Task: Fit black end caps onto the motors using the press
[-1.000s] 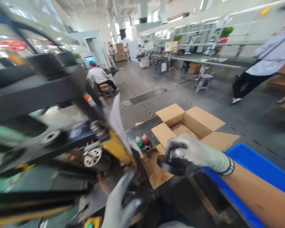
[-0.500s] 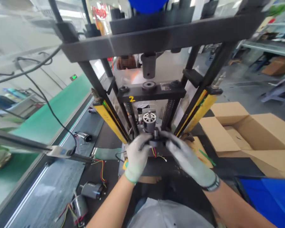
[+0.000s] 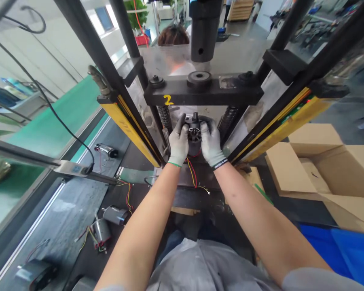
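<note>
My left hand (image 3: 178, 144) and my right hand (image 3: 212, 143), both in pale gloves with dark fingertips, are closed on opposite sides of a round black fitting with a central stub (image 3: 195, 117). They hold it at the top of an upright electric motor (image 3: 195, 149), whose spoked end shows under the fitting's near edge. Whether the fitting is fully seated on the motor is hidden by fingers. Red and yellow wires (image 3: 193, 171) trail from the motor towards me. Above stand the press crossbar (image 3: 182, 97), marked with a yellow 2, and the dark press ram (image 3: 202, 40).
Yellow sensor bars (image 3: 130, 129) and black posts flank the press. Several motors lie at left, one (image 3: 113, 215) beside the conveyor (image 3: 63, 218). An open cardboard box (image 3: 294, 171) stands at right. A person's head (image 3: 173, 35) shows behind the press.
Both hands have moved forward with the black fitting, from in front of the motor to its top. The view has shifted closer to the press.
</note>
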Available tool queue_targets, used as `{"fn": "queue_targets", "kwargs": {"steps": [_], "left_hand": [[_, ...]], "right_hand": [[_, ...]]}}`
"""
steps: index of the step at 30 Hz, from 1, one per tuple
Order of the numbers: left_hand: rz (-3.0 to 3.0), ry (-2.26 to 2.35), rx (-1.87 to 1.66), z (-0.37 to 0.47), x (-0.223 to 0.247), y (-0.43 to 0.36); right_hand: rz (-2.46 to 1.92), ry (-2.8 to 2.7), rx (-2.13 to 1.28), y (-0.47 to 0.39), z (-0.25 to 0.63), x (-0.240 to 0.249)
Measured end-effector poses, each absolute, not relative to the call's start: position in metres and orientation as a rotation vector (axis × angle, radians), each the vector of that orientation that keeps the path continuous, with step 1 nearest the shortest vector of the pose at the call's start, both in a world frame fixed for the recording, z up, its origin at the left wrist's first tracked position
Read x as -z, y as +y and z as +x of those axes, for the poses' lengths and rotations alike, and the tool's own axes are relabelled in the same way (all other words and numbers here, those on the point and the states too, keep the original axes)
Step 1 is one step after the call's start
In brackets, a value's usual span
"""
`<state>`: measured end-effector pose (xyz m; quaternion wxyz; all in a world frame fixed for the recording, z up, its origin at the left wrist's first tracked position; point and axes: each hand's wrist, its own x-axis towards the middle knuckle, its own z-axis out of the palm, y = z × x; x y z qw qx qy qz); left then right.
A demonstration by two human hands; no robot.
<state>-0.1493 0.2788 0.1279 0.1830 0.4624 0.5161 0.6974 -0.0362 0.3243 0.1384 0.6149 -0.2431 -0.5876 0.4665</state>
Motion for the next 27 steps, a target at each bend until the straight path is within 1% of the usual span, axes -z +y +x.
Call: {"fn": "queue_targets", "kwargs": {"steps": [4,11,22,27], "left_hand": [[1.329,1.452,-2.019,-0.146,-0.124,0.277],[1.461,1.537,-1.990,-0.145,-0.125,0.270],[1.393,1.356,-1.990,-0.148,-0.129,0.274],[1.352,1.387,-1.933,-0.151,-0.133,0.283]], "right_hand": [[-0.542,-1.380,-1.050,0.319,-0.037,-0.137],[-0.579,-1.356,-1.093,0.316,-0.042,-0.136],[-0.610,-1.323,-1.095,0.320,-0.047,-0.133],[-0.651,-1.373,-1.036,0.322,-0.048,-0.132]]}}
